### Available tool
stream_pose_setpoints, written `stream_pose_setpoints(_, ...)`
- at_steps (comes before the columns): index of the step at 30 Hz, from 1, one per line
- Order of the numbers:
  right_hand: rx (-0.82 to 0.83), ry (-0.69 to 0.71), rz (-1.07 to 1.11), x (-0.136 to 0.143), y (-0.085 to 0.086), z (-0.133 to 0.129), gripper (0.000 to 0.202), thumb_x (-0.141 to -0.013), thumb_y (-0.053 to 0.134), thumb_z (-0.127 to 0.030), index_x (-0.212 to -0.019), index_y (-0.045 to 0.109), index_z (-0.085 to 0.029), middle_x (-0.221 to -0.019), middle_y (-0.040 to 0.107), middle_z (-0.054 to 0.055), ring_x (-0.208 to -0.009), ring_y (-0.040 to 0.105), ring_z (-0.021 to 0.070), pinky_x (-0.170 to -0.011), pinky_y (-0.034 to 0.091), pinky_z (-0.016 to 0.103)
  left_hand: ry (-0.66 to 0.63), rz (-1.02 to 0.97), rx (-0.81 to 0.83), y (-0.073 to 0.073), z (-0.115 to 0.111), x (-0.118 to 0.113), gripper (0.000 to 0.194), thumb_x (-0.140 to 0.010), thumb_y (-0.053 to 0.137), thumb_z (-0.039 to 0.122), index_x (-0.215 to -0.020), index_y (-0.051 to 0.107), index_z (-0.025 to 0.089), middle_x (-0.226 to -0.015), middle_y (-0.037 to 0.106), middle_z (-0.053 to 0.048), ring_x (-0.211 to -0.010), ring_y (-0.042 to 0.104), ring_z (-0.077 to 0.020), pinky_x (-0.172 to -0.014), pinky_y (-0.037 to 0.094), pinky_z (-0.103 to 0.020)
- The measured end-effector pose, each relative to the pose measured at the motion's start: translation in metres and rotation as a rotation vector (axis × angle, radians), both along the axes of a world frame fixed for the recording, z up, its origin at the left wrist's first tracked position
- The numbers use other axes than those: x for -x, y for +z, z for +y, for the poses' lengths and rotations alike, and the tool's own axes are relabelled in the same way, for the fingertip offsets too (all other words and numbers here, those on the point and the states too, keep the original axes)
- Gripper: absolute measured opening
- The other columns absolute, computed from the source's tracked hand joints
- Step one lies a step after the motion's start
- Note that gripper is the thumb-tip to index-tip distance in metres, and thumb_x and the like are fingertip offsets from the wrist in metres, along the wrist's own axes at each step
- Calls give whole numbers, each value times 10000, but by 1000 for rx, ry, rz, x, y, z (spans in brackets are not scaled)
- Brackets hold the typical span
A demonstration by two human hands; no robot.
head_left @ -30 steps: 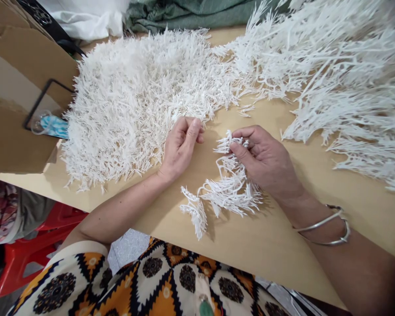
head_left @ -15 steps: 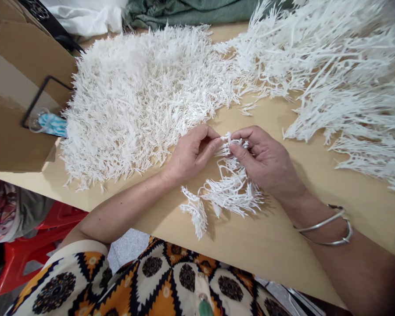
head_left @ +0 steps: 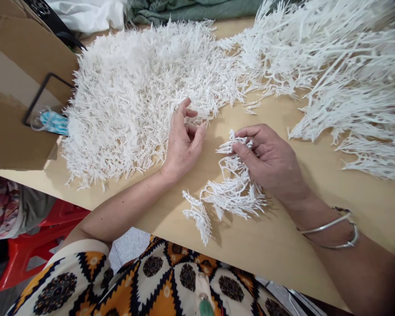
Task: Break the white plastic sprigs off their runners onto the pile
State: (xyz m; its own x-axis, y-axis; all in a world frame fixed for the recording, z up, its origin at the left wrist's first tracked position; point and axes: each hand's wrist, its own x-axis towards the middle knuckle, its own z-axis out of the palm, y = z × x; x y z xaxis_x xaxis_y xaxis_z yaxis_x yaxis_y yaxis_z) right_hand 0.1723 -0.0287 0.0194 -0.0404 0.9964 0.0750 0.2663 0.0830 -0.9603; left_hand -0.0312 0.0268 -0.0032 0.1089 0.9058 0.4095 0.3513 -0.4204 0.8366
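My right hand (head_left: 266,160) pinches a white plastic foliage sprig (head_left: 235,169) between thumb and forefinger. The sprig hangs down to the table, its needle-like tufts spread below my fingers. A smaller end tuft (head_left: 199,217) trails off to the left on the wood. My left hand (head_left: 186,142) is open, fingers apart, at the near right edge of a broad heap of small white tufts (head_left: 145,83). Nothing shows between its fingers. A gap of bare wood separates the two hands.
Longer white branches (head_left: 355,83) cover the table's right side. A cardboard box (head_left: 23,105) stands at left, with a blue-and-white packet (head_left: 54,122) beside a black wire frame. Green cloth (head_left: 184,9) lies at the back. Red stools (head_left: 36,245) and another person's clothing are at lower left.
My left hand has come off the sprig and moved left and up toward the heap, its fingers opening. My right hand keeps its pinch on the sprig, nearly in place.
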Motion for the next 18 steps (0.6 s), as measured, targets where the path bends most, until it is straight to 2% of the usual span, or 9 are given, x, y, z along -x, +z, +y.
stream_pose_setpoints(3,-11,-27,14,-2,-2,1,131,-963,703,-283,-1088,665,-277,-736,657,-38,-565,588,114,-493,431,276,-36,76,-46,8,-4,1,306,-1059,577,477,-1310,575,303,-1269,602,-78,-779,590,-101,-693,532,-280)
stream_pose_setpoints(7,-52,-52,-7,-4,-4,2,136,-966,720,-330,-1090,678,-294,-676,546,-49,-502,432,99,-425,329,273,-267,172,-24,20,-8,-2,262,-1070,566,447,-1160,695,238,-1235,650,-87,-911,660,-123,-802,568,-293)
stream_pose_setpoints(9,-62,-53,-16,-5,-5,2,133,-966,720,-341,-1084,679,-294,-671,534,-43,-505,415,105,-414,298,275,-372,204,-60,23,-8,-4,260,-1070,571,437,-1122,699,217,-1138,698,-77,-969,678,-141,-867,570,-315)
stream_pose_setpoints(12,-74,-57,-48,-5,-5,2,112,-965,716,-325,-1067,681,-291,-627,460,-53,-491,354,106,-418,255,284,-413,239,-107,24,-8,-5,216,-1079,561,377,-1008,675,208,-918,699,-33,-871,645,-134,-799,534,-298)
stream_pose_setpoints(14,-70,-40,-52,-4,-4,2,102,-968,708,-312,-1061,674,-289,-654,509,-49,-515,404,114,-452,311,290,-389,258,-95,24,-8,-5,180,-1076,563,321,-968,650,208,-870,669,-17,-810,607,-126,-751,502,-286)
stream_pose_setpoints(16,-62,4,-22,-3,-4,2,89,-975,695,-292,-1057,659,-287,-742,630,-29,-612,552,138,-551,438,303,-356,287,-87,25,-10,-5,144,-1060,571,266,-938,618,206,-861,643,-15,-814,595,-131,-751,490,-288)
stream_pose_setpoints(18,-68,48,12,-2,-4,1,82,-977,684,-260,-1046,650,-287,-824,700,-15,-735,653,161,-671,514,319,-315,326,-89,25,-12,-7,126,-1038,569,222,-913,576,206,-867,619,-20,-831,587,-144,-762,486,-298)
